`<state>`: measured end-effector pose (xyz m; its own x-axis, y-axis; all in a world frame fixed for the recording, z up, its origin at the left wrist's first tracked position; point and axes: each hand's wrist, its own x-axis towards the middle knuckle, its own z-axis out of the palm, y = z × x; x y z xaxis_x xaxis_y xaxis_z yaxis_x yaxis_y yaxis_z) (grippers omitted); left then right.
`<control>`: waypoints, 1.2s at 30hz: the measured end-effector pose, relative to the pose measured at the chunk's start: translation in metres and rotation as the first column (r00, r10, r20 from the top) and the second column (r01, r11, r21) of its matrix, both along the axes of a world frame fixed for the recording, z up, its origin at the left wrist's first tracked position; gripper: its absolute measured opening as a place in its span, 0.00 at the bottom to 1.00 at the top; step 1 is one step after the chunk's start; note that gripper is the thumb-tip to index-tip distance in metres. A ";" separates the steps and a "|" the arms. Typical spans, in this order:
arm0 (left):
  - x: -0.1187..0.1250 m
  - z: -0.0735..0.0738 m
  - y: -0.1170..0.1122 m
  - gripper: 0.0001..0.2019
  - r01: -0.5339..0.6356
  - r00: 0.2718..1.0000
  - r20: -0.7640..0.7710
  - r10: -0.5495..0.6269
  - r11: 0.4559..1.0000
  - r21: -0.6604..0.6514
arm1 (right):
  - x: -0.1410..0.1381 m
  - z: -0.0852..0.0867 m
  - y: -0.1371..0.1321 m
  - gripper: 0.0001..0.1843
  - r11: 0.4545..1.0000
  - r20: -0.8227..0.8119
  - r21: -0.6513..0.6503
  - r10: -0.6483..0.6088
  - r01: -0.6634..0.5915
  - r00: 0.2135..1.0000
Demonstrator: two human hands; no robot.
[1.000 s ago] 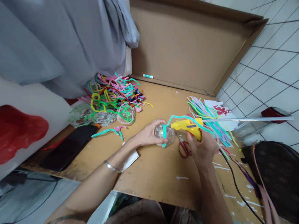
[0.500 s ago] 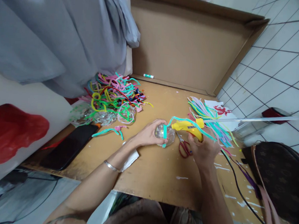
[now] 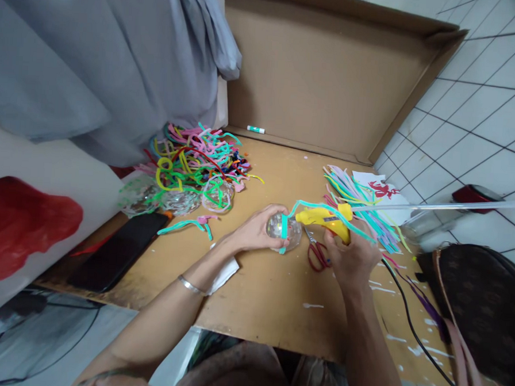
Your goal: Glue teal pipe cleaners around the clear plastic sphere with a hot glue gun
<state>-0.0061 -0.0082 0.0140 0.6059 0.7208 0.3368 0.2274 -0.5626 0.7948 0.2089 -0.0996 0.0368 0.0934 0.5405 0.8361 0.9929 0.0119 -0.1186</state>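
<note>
My left hand [image 3: 262, 230] is closed around a clear, rounded plastic piece [image 3: 293, 236], perhaps a bottle bottom. A turquoise pipe cleaner [image 3: 284, 226] runs across that piece, and its free length arcs over to the right. In my right hand [image 3: 355, 256] is a yellow hot glue gun [image 3: 320, 217], its nozzle close to the clear piece; whether they touch I cannot tell. A long translucent glue stick [image 3: 433, 207] sticks out of the gun's back. Red-handled scissors [image 3: 318, 256] lie on the table beneath the gun.
A tangled heap of coloured pipe cleaners [image 3: 194, 161] and several clear plastic pieces lie at left, by a black phone [image 3: 118, 255]. Straight pipe cleaners [image 3: 364, 204] lie at right. The gun's black cord [image 3: 410, 322] runs past a brown bag [image 3: 480, 308]. Cardboard [image 3: 324, 75] stands behind.
Both hands, the clear piece and the glue gun stay almost in place. Only a very slight shift of the view shows.
</note>
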 end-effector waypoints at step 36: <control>0.000 -0.001 0.001 0.30 0.012 1.000 0.002 -0.012 1.000 0.015 | -0.001 0.003 -0.001 0.05 1.000 0.011 -0.005 0.006 -0.006 1.000</control>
